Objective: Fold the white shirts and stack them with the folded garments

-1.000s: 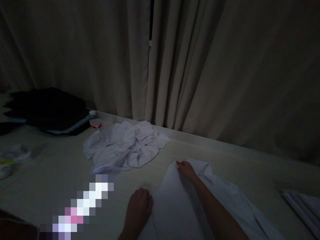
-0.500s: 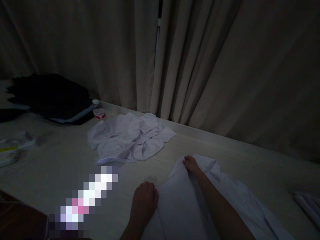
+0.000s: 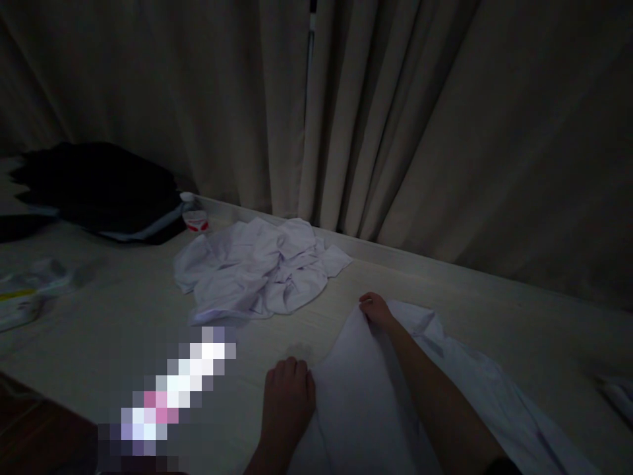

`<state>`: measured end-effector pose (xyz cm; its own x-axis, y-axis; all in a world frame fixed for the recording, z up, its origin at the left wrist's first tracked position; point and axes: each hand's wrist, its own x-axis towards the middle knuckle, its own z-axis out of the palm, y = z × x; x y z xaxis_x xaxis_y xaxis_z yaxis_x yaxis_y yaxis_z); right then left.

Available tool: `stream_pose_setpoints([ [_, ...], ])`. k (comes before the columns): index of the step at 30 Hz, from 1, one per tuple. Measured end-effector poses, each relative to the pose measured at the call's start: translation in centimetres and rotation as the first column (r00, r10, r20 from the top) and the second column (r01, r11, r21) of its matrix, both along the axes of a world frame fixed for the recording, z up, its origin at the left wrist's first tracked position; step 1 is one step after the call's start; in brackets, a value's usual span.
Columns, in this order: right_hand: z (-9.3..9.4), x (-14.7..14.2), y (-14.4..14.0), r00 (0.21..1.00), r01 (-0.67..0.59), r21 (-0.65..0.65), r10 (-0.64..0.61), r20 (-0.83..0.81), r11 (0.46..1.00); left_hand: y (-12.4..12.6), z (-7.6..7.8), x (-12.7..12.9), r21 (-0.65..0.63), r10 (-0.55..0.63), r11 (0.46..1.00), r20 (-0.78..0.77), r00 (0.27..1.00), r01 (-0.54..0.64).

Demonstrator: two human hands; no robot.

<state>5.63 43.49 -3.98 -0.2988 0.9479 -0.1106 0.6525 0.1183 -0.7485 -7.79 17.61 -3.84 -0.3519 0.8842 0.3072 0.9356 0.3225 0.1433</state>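
While the right hand (image 3: pixel 376 310) pinches the white shirt (image 3: pixel 361 396) and the left hand (image 3: pixel 289 396) presses flat, a hard tug could wrinkle it.

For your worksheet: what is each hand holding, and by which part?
Right hand pinches the white garment's far top edge; left hand presses its left edge.
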Motion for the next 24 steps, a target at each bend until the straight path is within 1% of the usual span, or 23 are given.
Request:
stream_pose_setpoints([
  [2,0.0,-0.1,0.0,0.997,-0.073,0.075,0.07,0.044,0.994,0.0,0.2,0.1,-0.013,0.024,1.0,0.003,1.0,-0.024],
  [5,0.2,-0.2,-0.1,0.982,-0.171,0.169,0.153,0.115,0.971,0.1,0.2,0.0,-0.018,0.036,0.999,0.012,0.999,-0.036],
  [7,0.5,-0.2,-0.3,0.974,-0.197,0.215,0.166,0.154,0.956,0.0,-0.1,-0.1,-0.008,0.021,1.0,0.016,1.0,-0.021],
  [9,0.9,0.2,-0.9,0.975,-0.179,0.265,0.136,0.173,0.947,0.0,-0.4,-0.3,0.004,-0.007,1.0,0.025,1.0,0.007],
  [11,1.4,1.0,-2.4,0.983,-0.129,0.311,0.079,0.167,0.942,0.2,-0.5,-0.3,0.009,-0.04,0.999,0.041,0.998,0.039],
  [12,1.5,1.7,-3.7,0.988,-0.097,0.327,0.051,0.146,0.94,0.3,-0.5,-0.3,0.012,-0.049,0.999,0.053,0.997,0.049],
  [14,1.7,4.0,-7.5,0.997,-0.047,0.336,0.022,0.077,0.941,0.7,-0.2,-0.3,0.044,-0.058,0.998,0.116,0.992,0.053],
  [16,1.5,7.9,-12.8,1.0,-0.022,0.324,0.022,0.003,0.946,0.6,0.4,-0.2,0.09,-0.059,0.995,0.203,0.977,0.042],
  [17,1.3,10.5,-15.7,1.0,-0.019,0.307,0.021,-0.003,0.951,0.0,0.7,-0.2,0.112,-0.057,0.993,0.243,0.968,0.031],
  [18,1.1,13.5,-18.7,1.0,0.029,0.307,-0.029,-0.005,0.951,-1.1,1.1,-0.2,0.126,-0.052,0.992,0.272,0.961,0.018],
  [19,0.8,16.9,-21.6,0.995,0.085,0.304,-0.095,0.017,0.949,-2.8,1.4,-0.1,0.132,-0.047,0.991,0.285,0.957,0.009],
  [20,0.4,20.6,-24.2,0.988,0.124,0.294,-0.146,0.057,0.948,-5.2,1.7,0.1,0.129,-0.038,0.992,0.302,0.953,-0.002],
  [22,-0.7,28.0,-28.3,0.967,0.157,0.287,-0.206,0.15,0.945,-11.4,2.4,0.7,0.083,0.001,0.996,0.387,0.922,-0.036],
  [23,-1.2,31.3,-29.7,0.963,0.137,0.304,-0.198,0.181,0.943,-15.0,2.8,1.2,0.025,0.053,0.997,0.492,0.869,-0.075],
  [24,-1.7,34.0,-30.6,0.962,0.124,0.337,-0.196,0.188,0.933,-18.6,3.1,1.9,-0.068,0.135,0.991,0.591,0.796,-0.117],
])
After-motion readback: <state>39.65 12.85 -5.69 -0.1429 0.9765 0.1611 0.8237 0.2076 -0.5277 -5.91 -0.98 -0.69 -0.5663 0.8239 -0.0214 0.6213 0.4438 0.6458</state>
